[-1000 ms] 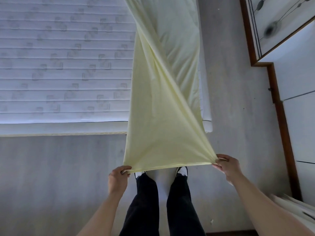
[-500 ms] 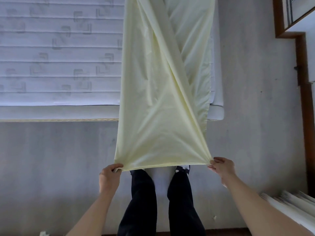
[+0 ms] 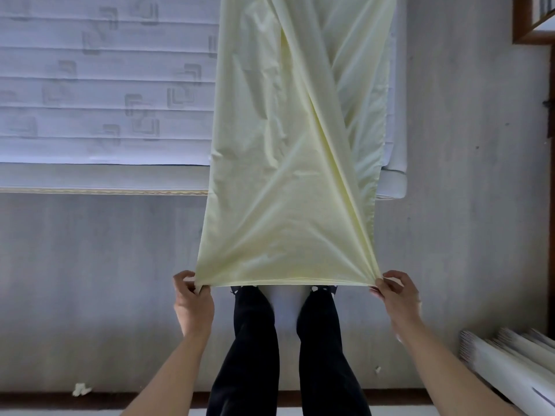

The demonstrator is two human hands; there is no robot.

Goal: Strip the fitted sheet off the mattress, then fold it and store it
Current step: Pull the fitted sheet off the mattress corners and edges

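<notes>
The left hand (image 3: 192,298) pinches the near left corner of the pale yellow sheet (image 3: 288,181), fingers curled tight on the cloth. The right hand (image 3: 396,295) pinches the near right corner the same way. The sheet's near edge runs taut and straight between them, above the person's legs (image 3: 255,340). From there the sheet stretches up and away over the foot edge of the mattress (image 3: 105,94), lying along its right side with a diagonal twist. Bare floor (image 3: 90,280) spreads open to the left; to the right, white rolls (image 3: 510,364) lie near the arm. No writing is readable; the mattress shows only quilted square motifs.
</notes>
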